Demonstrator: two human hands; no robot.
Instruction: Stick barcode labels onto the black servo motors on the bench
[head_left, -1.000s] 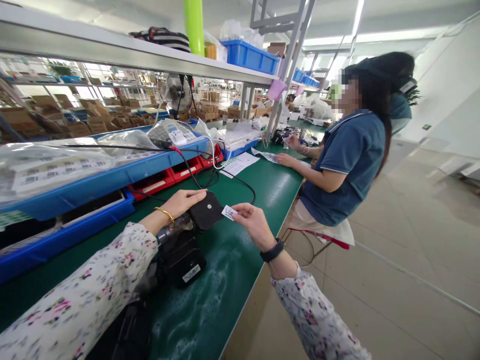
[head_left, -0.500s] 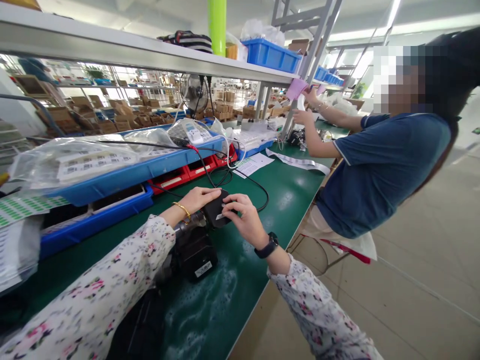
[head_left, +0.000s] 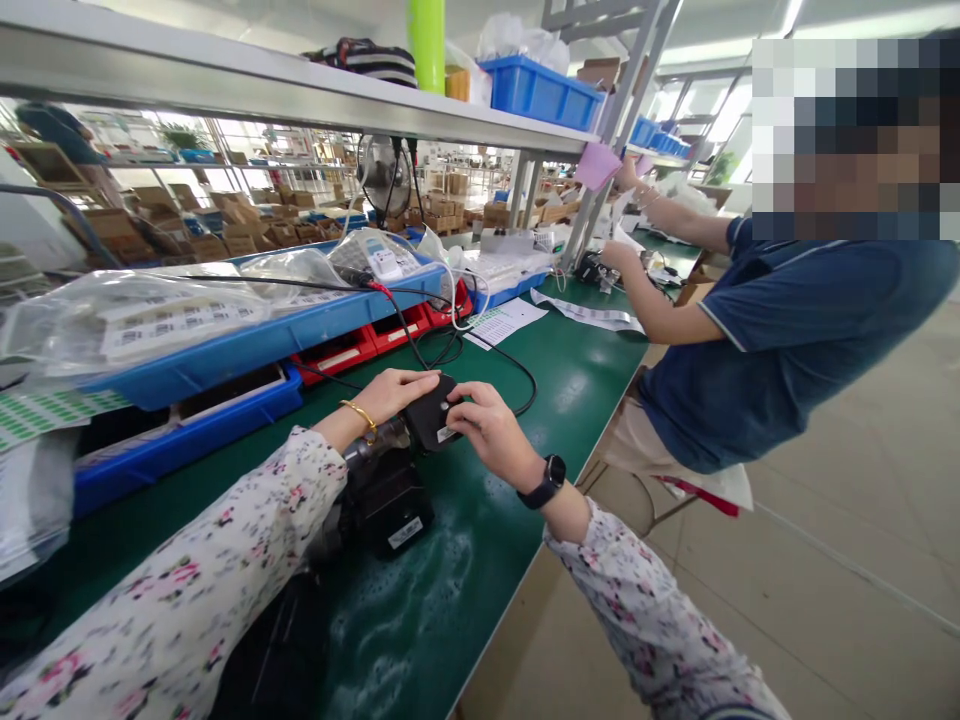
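My left hand (head_left: 391, 392) lies along the far edge of a black box-shaped device (head_left: 427, 412), fingers stretched together and steadying it; the thumb side is partly hidden. At the device's right side, my right hand (head_left: 487, 428) is closed in a pinch against its face, beside a small pale round spot and a white label (head_left: 445, 434). Whatever sits between those fingertips is too small to make out. Closer to me, a second black device (head_left: 394, 505) with a white label rests on the green table, joined to a grey metal-looking piece under my left wrist.
Blue trays (head_left: 262, 345) with bagged label sheets line the left, above red bins (head_left: 337, 352). A black cable (head_left: 525, 370) loops behind the device. Printed sheets (head_left: 506, 322) lie farther back. A co-worker in a blue shirt (head_left: 795, 340) is at the right. A shelf (head_left: 300, 95) hangs overhead.
My hands keep nearly the same place on the device, the right fingers shifting slightly. The co-worker has leaned nearer, with one hand lowered towards the table. The view has tilted a little.
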